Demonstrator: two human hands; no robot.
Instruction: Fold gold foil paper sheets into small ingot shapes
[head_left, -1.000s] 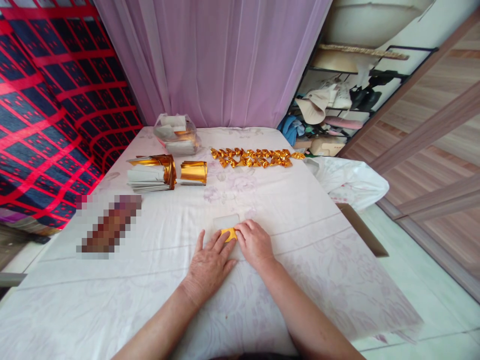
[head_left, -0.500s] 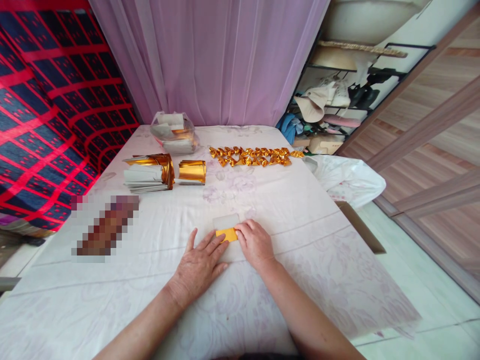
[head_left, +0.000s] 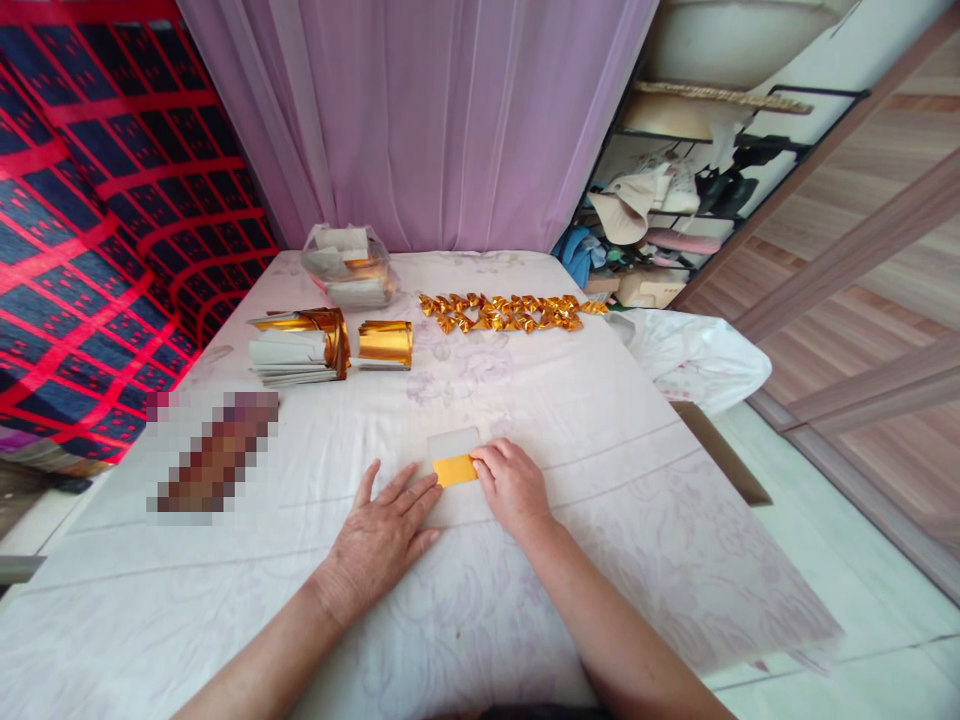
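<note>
On the cloth-covered table (head_left: 600,480), the gold sheet (head_left: 455,469) lies near the front edge, pinned flat by the right hand (head_left: 512,487), fingers together on it, while the left hand (head_left: 379,537) rests splayed just beside, gripping nothing.

Home room: cloth-covered table (head_left: 525,400), lilac curtain (head_left: 420,120), red-checked blanket (head_left: 90,220), cluttered rack of hats and clothes (head_left: 675,200), wood-panel wall (head_left: 885,250).
</note>
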